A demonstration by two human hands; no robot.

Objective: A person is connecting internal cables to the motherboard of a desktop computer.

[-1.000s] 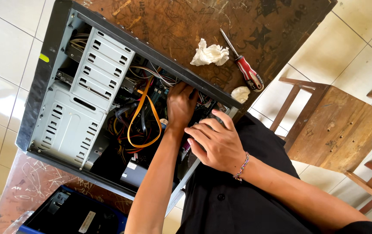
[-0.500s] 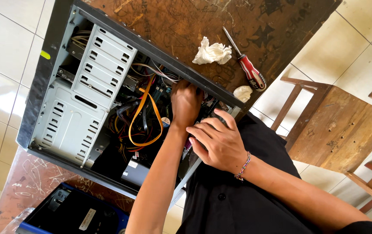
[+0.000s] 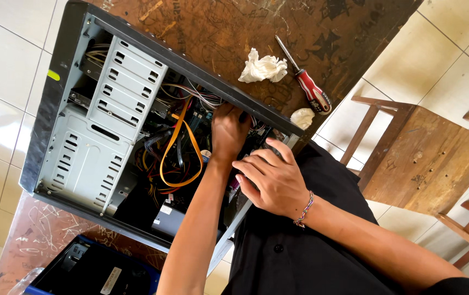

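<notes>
The left hand [image 3: 229, 128] stays deep among the cables [image 3: 182, 147] of the open computer case [image 3: 81, 153], its grip hidden, while the open right hand [image 3: 272, 177] still rests on the case edge, so little has moved.

— What is carrying everything?

— A worn brown wooden desk [image 3: 354, 33], its top covered in scratches and scribbles.

— What lies on it?

— An open computer case [image 3: 76, 164] on its side. Past its upper edge lie a crumpled white tissue [image 3: 263, 68], a red-handled screwdriver [image 3: 306, 83] just beside it, and a smaller white wad [image 3: 303, 117] at the desk's edge — near the screwdriver's handle.
</notes>
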